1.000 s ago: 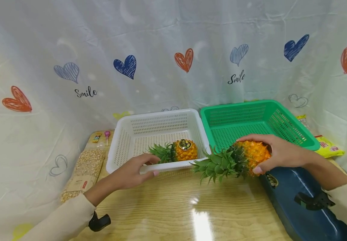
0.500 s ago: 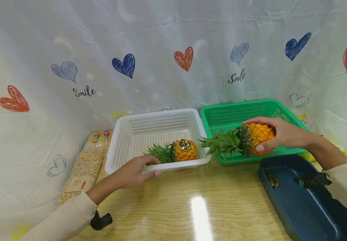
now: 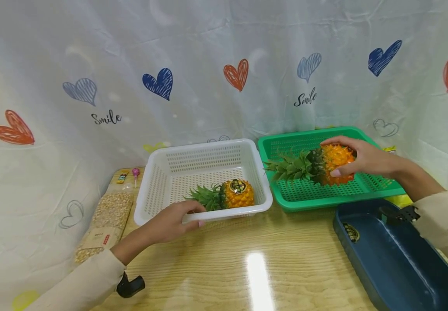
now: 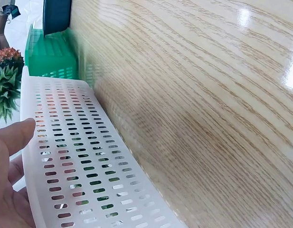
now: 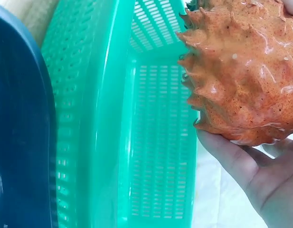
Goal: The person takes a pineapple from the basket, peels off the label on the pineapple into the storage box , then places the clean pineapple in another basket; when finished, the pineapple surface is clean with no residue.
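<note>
My right hand [image 3: 373,160] grips a small pineapple [image 3: 336,166] by its orange body, thumb on the near side. The fruit lies sideways over the green basket [image 3: 325,202], its leafy crown pointing left. The right wrist view shows the spiky skin of that pineapple [image 5: 246,71] close up, above the basket's slotted floor. My left hand [image 3: 171,222] holds the front rim of the white basket [image 3: 227,214], thumb outside and fingertips over the edge. Another pineapple [image 3: 239,194] with a black-and-gold label lies inside the white basket, crown toward the left hand.
A dark blue tray [image 3: 395,255] with a black-and-gold sticker [image 3: 351,232] stands at the front right, by the green basket. On the left lie a bag of pale kernels [image 3: 109,218], a pink lollipop [image 3: 136,172] and a small packet [image 3: 122,177]. A yellow bag [image 3: 400,200] shows behind the right arm.
My right hand has carried the pineapple away from above the blue tray, back and slightly right, to over the green basket. The left hand stays on the white basket's rim.
</note>
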{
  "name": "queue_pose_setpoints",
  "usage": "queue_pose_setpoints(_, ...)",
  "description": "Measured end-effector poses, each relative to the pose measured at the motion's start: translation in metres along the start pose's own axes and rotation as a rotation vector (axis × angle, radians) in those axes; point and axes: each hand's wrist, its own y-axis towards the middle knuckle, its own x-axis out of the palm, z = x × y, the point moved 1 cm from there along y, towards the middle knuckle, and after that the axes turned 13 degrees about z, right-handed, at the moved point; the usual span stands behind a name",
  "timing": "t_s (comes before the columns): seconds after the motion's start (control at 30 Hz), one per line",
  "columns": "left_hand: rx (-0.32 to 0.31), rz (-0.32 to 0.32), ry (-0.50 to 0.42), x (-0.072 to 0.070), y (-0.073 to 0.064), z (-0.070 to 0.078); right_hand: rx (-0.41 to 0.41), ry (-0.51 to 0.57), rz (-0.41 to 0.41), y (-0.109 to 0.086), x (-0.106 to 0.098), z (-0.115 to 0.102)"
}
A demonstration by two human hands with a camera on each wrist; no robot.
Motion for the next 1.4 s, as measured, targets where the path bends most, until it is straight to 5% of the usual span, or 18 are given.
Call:
queue_pose_setpoints(0.23, 0.008, 0.013, 0.029, 0.000, 0.000, 0.000, 0.088, 0.116, -0.037, 0.009, -0.004, 0.012)
queue_pose_setpoints(0.7, -0.007, -0.004, 0.041, 0.003, -0.004, -0.004, 0.185, 0.072, -0.069, 0.024, -0.005, 0.041)
queue_pose_setpoints(1.07, -0.001, 0.008, 0.033, 0.003, 0.001, -0.002, 0.204, -0.086, -0.082, 0.045, -0.004, 0.063)
queue_pose_setpoints(1.4, 0.004, 0.014, 0.046, 0.004, -0.001, -0.006, 0.267, -0.041, -0.110, 0.063, 0.004, 0.075)
